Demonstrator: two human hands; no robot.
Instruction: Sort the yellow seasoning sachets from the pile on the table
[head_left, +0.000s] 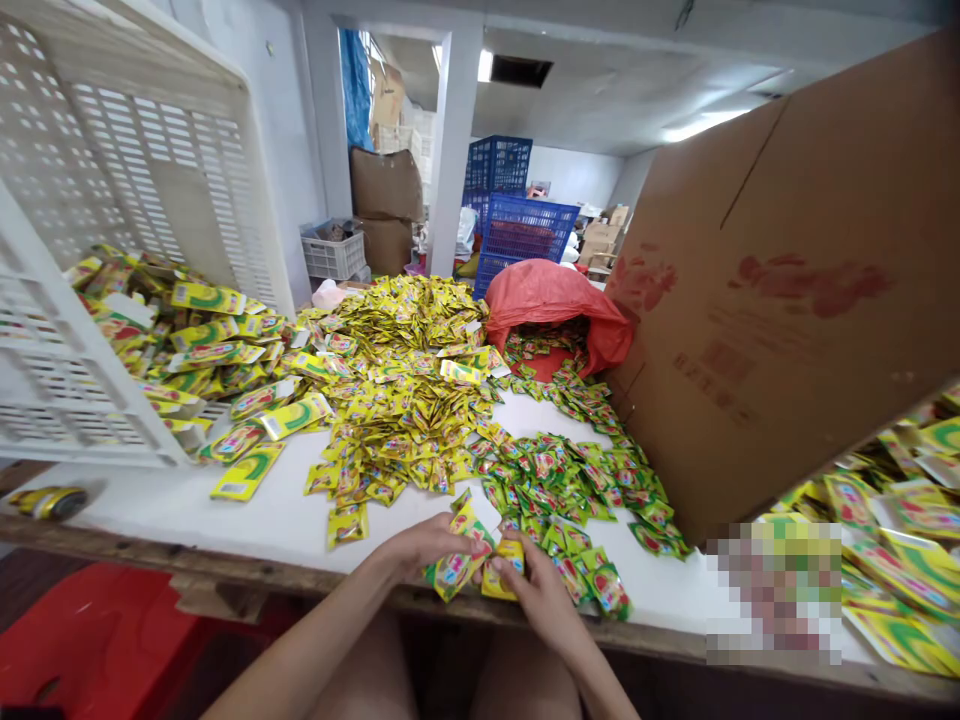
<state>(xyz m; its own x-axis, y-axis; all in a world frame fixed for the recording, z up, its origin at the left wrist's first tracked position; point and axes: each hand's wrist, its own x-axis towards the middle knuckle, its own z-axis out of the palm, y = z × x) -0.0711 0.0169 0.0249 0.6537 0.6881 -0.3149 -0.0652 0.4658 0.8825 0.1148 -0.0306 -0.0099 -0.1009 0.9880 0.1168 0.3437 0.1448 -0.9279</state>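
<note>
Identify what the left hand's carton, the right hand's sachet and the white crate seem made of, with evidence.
Carton: probably thin printed card, smooth; its pale flap looks stiff.
Sachet: likely plastic or foil film, glossy; its surface shines.
White crate: apparently rigid moulded plastic, dull; regular slots pierce it.

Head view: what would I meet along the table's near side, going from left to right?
Yellow-and-dark item, loose carton, loose yellow sachet, left hand, held carton, held yellow sachet, right hand, nearest green sachet.
</note>
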